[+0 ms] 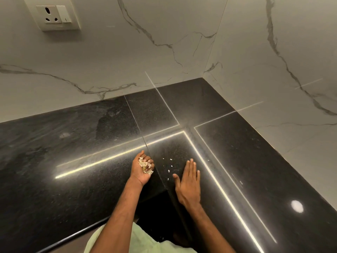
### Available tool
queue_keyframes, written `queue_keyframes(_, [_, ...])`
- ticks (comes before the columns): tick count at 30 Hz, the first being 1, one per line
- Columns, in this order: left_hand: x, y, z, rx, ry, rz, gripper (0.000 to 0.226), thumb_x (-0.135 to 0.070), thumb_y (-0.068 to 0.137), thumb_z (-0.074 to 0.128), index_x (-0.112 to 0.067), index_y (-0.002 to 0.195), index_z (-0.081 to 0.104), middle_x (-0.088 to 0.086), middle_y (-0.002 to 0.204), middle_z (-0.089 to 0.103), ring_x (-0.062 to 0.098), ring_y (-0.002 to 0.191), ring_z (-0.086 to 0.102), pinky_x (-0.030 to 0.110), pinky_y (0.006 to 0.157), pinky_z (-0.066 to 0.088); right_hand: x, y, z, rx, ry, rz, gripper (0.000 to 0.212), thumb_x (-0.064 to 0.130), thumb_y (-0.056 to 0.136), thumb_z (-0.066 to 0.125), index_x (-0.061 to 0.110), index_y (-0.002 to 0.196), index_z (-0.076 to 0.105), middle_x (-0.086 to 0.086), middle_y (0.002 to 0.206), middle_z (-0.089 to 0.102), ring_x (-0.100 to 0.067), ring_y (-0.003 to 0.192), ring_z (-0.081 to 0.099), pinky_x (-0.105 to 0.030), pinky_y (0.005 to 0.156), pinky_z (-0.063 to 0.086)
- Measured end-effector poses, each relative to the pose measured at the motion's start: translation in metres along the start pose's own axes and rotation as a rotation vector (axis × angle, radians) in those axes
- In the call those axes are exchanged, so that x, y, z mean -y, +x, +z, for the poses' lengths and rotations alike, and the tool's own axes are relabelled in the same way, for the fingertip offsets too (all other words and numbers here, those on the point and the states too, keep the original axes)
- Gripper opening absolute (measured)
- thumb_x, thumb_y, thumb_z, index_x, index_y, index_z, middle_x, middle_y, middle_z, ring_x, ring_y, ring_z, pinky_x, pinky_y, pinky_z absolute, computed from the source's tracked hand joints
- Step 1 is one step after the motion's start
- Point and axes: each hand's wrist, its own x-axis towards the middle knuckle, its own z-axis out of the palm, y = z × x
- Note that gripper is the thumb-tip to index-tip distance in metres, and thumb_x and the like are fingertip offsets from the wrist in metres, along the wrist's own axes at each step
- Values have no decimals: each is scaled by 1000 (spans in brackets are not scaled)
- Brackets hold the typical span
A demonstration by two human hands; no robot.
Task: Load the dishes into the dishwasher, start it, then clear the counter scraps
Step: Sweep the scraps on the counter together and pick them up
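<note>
Scraps (145,166): a pale, flaky heap sits in your left hand (141,168), which is turned palm up just above the counter (73,179). Its fingers are curled into a cup round the heap.

Loose flecks (168,171): a few tiny white bits lie on the dark stone between your two hands. At least one more fleck (208,160) lies beyond the right hand's fingertips.

Right hand (187,181): palm down and low over the counter. The fingers are straight and pressed together, the thumb held out to the side. Whether the palm actually touches the stone cannot be told.

Risks, as judgement:
- The flecks look light and thin, so a quick sweep could flick them apart rather than gather them.
- The seam (138,128) runs between your hands. Bits pushed across it may lodge in the joint.
- The cup is full near the fingertips. If you tip that hand down to receive more, part of the heap could slide out.
- Sweeping toward the front edge (73,236) with no hand beneath it would drop bits out of view.
- The outlying fleck is easy to miss against the light reflections.
</note>
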Motion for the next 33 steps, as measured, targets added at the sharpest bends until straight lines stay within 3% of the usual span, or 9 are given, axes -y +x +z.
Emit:
queue_keyframes(6, [-18,1,-1,-1,17,1,52,-26,97,46,-22,44,43,-7,43,32,6,34,33,17,29,23,62,53,15,139,35,-327,93,73,89,-4,11,158,-4,-2,163,-14,-15,150,-17,-35,124,-6])
queue_keyframes(9, [-24,2,1,-8,7,1,55,-27,100,44,-22,45,42,-7,42,32,7,34,33,18,28,25,58,61,12,180,70,-521,75,58,100,21,9,157,21,-2,165,11,-13,152,1,-36,125,8])
queue_keyframes(13, [-23,2,4,-14,7,6,55,-26,99,45,-22,44,41,-7,42,32,7,33,33,18,27,21,20,35,15,20,28,-669,47,30,103,37,7,142,52,-6,150,47,-20,143,38,-35,113,40])
queue_keyframes(19, [-1,1,8,-21,23,-18,58,-25,100,43,-22,42,41,-7,41,31,7,33,31,17,29,18,-21,-6,8,-93,138,-717,36,22,102,46,7,130,64,-4,139,59,-18,132,52,-30,109,44])
queue_keyframes(22, [7,0,6,-15,25,-14,56,-25,99,44,-23,43,40,-7,42,31,7,34,32,17,28,18,-14,6,-15,-111,461,-520,22,6,97,56,10,112,71,1,114,70,-9,110,63,-24,96,49])
queue_keyframes(25, [12,-6,3,-25,13,-5,55,-24,99,45,-23,45,40,-7,43,31,7,34,33,17,28,18,4,51,-36,-108,596,-354,26,-10,88,60,12,94,73,3,93,68,-4,89,63,-16,81,47])
queue_keyframes(29, [16,-17,-4,-50,30,16,54,-24,98,46,-23,45,41,-7,42,32,7,34,33,17,27,18,21,103,-49,136,510,-283,13,-2,74,77,9,79,72,2,80,69,-9,75,63,-28,73,52])
queue_keyframes(31, [14,-20,-6,-58,28,33,53,-24,98,46,-23,45,41,-7,43,32,7,34,32,18,27,19,23,119,-49,247,316,-385,9,13,75,80,11,77,72,1,79,69,-14,76,64,-36,76,53])
queue_keyframes(33, [9,-21,-6,-63,24,52,53,-24,98,47,-23,45,42,-7,43,32,6,34,31,18,28,19,25,129,-47,261,179,-479,15,25,86,72,12,78,71,-1,83,65,-20,80,62,-41,79,52])
